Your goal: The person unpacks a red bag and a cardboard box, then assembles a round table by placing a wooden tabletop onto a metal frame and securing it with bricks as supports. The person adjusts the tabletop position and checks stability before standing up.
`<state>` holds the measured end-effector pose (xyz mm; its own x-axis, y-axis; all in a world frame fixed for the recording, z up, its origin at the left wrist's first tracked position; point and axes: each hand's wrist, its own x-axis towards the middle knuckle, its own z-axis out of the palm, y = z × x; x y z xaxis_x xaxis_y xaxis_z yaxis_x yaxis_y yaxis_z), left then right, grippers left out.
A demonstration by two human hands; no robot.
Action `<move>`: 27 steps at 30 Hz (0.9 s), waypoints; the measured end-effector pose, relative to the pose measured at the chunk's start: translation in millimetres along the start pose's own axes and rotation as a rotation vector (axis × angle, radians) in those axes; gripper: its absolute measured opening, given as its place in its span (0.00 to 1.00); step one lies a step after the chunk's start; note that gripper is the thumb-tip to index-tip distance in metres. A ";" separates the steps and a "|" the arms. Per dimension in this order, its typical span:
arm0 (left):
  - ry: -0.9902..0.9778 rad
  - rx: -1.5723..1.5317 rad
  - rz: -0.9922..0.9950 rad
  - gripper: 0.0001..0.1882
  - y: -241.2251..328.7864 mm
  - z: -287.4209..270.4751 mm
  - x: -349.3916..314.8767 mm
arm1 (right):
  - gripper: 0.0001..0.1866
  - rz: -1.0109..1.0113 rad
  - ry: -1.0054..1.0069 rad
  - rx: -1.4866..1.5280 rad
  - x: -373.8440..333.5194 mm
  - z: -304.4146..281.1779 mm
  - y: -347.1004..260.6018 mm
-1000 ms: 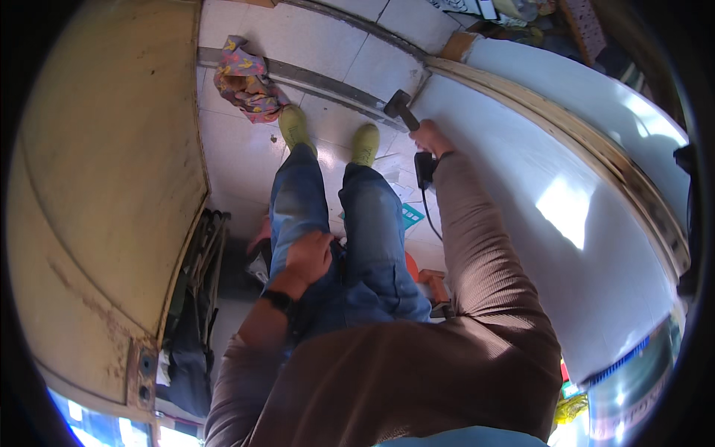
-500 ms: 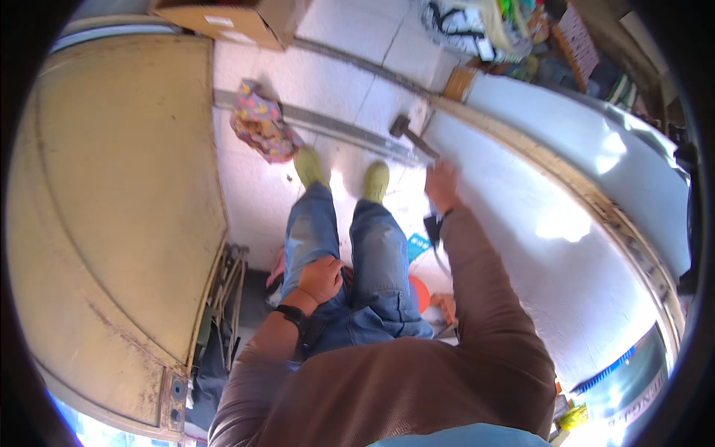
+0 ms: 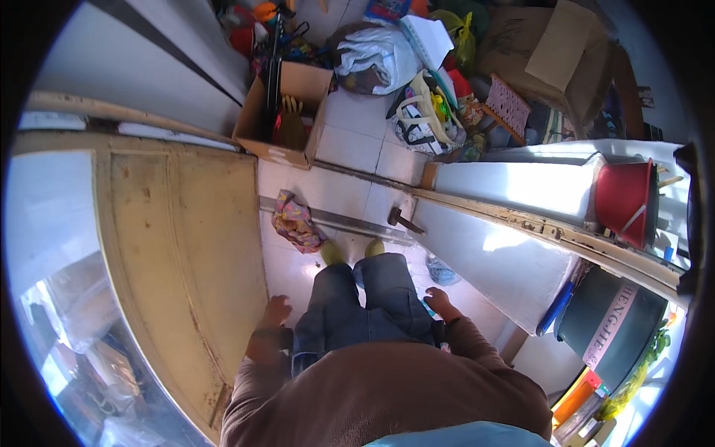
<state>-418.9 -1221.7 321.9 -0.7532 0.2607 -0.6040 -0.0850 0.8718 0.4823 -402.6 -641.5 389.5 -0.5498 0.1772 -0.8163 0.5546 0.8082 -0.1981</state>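
Note:
My left hand (image 3: 274,314) hangs by my left thigh, close to the yellowish wooden door panel (image 3: 186,253), fingers apart and holding nothing. My right hand (image 3: 441,302) is beside my right thigh, loosely open and empty. Ahead of my yellow-green shoes (image 3: 333,253) a hammer (image 3: 403,220) lies on the tiled floor against a metal track (image 3: 350,223). It is well apart from both hands. A colourful crumpled rag (image 3: 296,222) lies on the track to the left.
A white panel (image 3: 506,257) slants along my right side. An open cardboard box (image 3: 287,112) stands beyond the track, with bags, boxes and clutter (image 3: 432,112) behind it. A red bucket (image 3: 625,200) and a dark bin (image 3: 611,328) stand at the right.
I have risen from a crouch, and more of the floor ahead shows. My right hand has drawn back from the hammer to my thigh. My left hand left my knee and hangs lower.

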 end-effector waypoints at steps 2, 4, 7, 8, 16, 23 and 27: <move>-0.115 0.054 -0.224 0.17 -30.2 -35.6 -7.8 | 0.15 -0.096 0.032 -0.014 12.2 -2.8 4.7; -0.120 -0.025 -0.459 0.16 -46.2 -74.1 -18.6 | 0.13 -0.177 0.066 -0.072 27.6 -10.8 -4.4; -0.038 -0.118 -0.466 0.16 -40.9 -120.7 -32.3 | 0.12 -0.221 0.024 -0.111 55.6 -39.7 -41.4; -0.045 -0.167 -0.534 0.16 -33.0 -132.5 -34.0 | 0.12 -0.188 -0.011 0.060 63.5 -56.4 -54.1; -0.158 -0.384 -0.568 0.15 107.8 -197.3 -54.8 | 0.10 -0.326 0.198 0.273 144.2 -191.3 -129.0; -0.318 -0.182 -0.506 0.11 148.4 -275.3 34.6 | 0.10 -0.246 0.302 0.254 142.1 -282.8 -112.3; -0.317 0.186 -0.343 0.12 129.7 -346.9 142.3 | 0.12 -0.016 0.300 0.227 100.3 -311.7 -106.4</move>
<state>-763.4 -1215.3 518.6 -0.4642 0.0338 -0.8851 -0.1538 0.9810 0.1182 -711.4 -534.6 497.8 -0.6996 0.3491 -0.6234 0.6501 0.6730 -0.3527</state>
